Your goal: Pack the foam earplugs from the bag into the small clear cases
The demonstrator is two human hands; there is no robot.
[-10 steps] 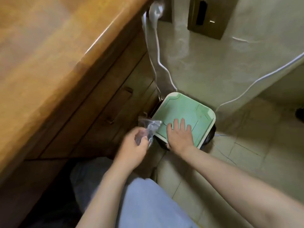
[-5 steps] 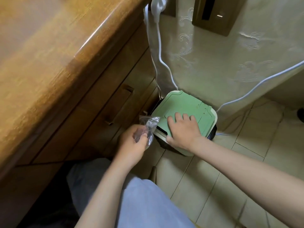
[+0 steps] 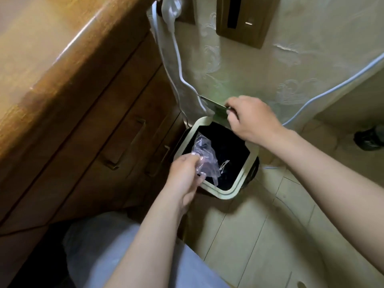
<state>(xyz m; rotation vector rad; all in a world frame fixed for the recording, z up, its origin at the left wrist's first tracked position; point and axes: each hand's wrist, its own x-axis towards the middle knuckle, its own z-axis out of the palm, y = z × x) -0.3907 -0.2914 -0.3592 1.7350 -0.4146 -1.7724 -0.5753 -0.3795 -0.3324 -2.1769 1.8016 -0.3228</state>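
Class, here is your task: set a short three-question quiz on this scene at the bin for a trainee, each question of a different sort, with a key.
1. True or false: the lid lies flat over the opening of the bin.
2. What does the left hand hold over the bin? A) a small clear case B) a crumpled clear plastic bag C) a sponge
3. Fill the gap: the right hand grips the ___ and holds it up.

Key: 1 false, the lid is raised and the bin is open; 2 B; 3 lid.
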